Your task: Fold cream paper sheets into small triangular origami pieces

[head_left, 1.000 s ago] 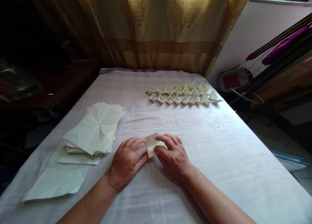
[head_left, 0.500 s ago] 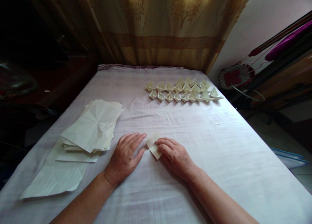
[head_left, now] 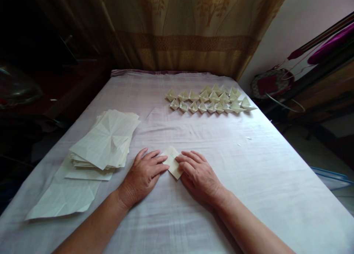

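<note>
A small piece of folded pale paper (head_left: 172, 159) lies on the cloth between my hands, one corner pointing toward me. My right hand (head_left: 199, 176) holds it by the right edge, the fingers bent together over it and the thumb hidden. On the other side my left hand (head_left: 146, 173) rests with fingers spread, its index fingertip touching the paper's left edge. Left of that hand is a stack of creased paper sheets (head_left: 106, 139), with a longer sheet (head_left: 66, 198) sticking out from under it toward me.
Rows of folded paper boats (head_left: 204, 96) stand at the far right of the cloth-covered table (head_left: 221, 143). Small white scraps (head_left: 249, 138) lie on the right. A patterned curtain (head_left: 177, 44) hangs behind, and a bag (head_left: 272, 82) is beyond the right edge.
My left hand has moved in to the paper, its fingers spreading and its index finger now at the left edge. The right hand keeps its hold. The view has shifted slightly.
</note>
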Available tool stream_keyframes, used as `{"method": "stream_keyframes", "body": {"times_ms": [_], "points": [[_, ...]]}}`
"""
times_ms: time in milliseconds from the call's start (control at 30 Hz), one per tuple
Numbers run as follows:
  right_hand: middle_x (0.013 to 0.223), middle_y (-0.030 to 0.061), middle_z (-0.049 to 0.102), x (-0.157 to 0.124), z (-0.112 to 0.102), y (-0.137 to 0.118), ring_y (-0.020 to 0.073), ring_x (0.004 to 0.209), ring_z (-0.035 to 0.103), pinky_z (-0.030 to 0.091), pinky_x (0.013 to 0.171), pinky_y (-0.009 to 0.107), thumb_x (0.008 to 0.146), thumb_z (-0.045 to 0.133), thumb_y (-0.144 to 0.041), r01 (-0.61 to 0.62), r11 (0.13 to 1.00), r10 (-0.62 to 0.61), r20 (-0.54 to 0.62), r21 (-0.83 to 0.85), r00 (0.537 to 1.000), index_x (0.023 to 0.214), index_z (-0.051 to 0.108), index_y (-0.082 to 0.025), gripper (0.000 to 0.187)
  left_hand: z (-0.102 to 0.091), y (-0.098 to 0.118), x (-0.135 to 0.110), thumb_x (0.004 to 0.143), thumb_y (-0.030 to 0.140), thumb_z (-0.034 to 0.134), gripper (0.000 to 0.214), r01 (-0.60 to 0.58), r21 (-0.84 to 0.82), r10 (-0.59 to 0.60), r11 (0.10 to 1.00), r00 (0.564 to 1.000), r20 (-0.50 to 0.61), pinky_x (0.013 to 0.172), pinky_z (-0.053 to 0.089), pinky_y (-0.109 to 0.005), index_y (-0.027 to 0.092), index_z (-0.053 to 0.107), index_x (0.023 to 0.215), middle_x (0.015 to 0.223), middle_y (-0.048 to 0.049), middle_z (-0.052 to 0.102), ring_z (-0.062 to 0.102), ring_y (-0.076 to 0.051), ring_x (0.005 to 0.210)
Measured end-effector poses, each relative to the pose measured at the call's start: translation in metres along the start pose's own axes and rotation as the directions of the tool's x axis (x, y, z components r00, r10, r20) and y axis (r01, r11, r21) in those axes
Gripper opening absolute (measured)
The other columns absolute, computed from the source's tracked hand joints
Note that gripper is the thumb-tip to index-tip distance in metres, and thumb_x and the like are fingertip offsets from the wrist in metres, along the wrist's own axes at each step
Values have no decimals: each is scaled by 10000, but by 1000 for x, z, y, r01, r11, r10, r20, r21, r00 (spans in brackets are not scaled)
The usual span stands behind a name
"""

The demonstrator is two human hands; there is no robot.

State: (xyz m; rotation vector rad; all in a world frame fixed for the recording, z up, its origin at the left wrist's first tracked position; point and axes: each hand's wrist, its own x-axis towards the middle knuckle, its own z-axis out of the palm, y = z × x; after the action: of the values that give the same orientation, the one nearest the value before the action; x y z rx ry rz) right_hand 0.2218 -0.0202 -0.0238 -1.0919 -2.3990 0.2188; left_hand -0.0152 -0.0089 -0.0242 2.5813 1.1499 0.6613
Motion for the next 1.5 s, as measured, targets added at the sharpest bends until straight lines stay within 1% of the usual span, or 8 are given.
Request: {"method": "stream_keyframes", "body": {"times_ms": [100,233,333,467,633,900,1233,1500], "points": [[1178,62,685,-3,-3,-6,258,1174,553,380,1036,453,901,548,-183,4,998,-6,-28,-60,1000,1021,634,-212,151,-3,-4,-2,927,145,552,272,-37,8,37,999,999,17,1133,256,-529,309,705,1080,1212,3,706,558,-219,1225],[1057,35,719,-4,-5,-11,209,982,603,425,871,365,949,542,-215,45,995,-54,-97,-94,994,1014,665,-230,140,-8,-5,-3,954,179,530,238,-85,31,84,996,996,15,1130,269,-521,293,707,1065,1198,-3,713,572,-222,1208],[996,37,724,-5,-6,-11,184,884,606,426,788,337,958,531,-199,34,997,-40,-98,-68,994,977,674,-214,146,-9,-2,-3,958,165,512,241,-129,53,129,990,992,2,1131,287,-505,261,703,1070,1160,-15,727,585,-218,1198],[1003,43,716,-5,-5,-11,190,915,601,426,808,335,957,531,-202,-40,999,41,-69,8,997,972,681,-216,151,-7,3,-4,970,145,474,243,-182,80,184,980,983,-21,1130,325,-444,196,683,1085,1146,-35,731,624,-192,1144],[939,41,706,0,-2,-12,181,855,599,435,798,328,939,541,-191,-190,974,195,-28,120,980,873,676,-202,151,-5,6,-7,975,125,451,263,-195,124,201,973,979,-38,1117,360,-401,176,659,1129,1179,-44,717,630,-176,1135],[863,45,677,7,6,-12,176,792,611,427,747,296,900,567,-203,-356,931,361,-67,81,930,756,643,-194,163,-5,5,-8,968,110,442,295,-193,127,198,973,980,-26,1088,405,-388,178,646,1170,1200,-44,709,625,-174,1150],[804,29,664,12,8,-14,164,726,596,376,698,282,868,583,-197,-416,909,415,-77,1,907,710,601,-200,160,-3,7,-9,982,100,394,319,-182,139,191,973,980,-50,1077,426,-393,163,631,1186,1179,-51,714,626,-179,1149],[782,30,643,12,10,-16,173,734,586,374,710,296,870,559,-186,-421,907,420,-95,10,903,710,583,-202,163,-3,8,-11,981,96,374,387,-196,210,198,958,980,13,1061,454,-414,209,636,1243,1222,-56,687,601,-198,1178]]}}
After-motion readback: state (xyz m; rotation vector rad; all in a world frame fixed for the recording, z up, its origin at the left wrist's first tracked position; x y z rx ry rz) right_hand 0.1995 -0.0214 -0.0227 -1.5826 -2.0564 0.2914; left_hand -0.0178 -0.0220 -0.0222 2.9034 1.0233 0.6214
